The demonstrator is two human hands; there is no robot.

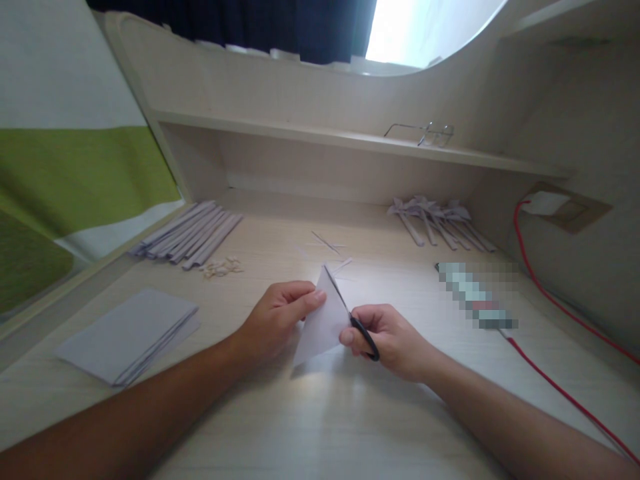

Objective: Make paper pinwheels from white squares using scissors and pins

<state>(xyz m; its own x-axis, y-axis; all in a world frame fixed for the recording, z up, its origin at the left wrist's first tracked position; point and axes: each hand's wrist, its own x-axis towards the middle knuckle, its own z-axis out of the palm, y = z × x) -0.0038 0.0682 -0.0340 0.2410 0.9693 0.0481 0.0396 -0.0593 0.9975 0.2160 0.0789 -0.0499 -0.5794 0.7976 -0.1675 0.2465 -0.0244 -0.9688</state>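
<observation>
Pale wood-grain surface runs under a shelf holding wire-framed glasses; no writing can be read, and one long object on the right is blurred out. Near the front centre, the left hand pinches the upper corner of a folded white paper triangle, forearm angled in from the left. The right hand is closed around black-handled scissors, blades along the paper's right edge
</observation>
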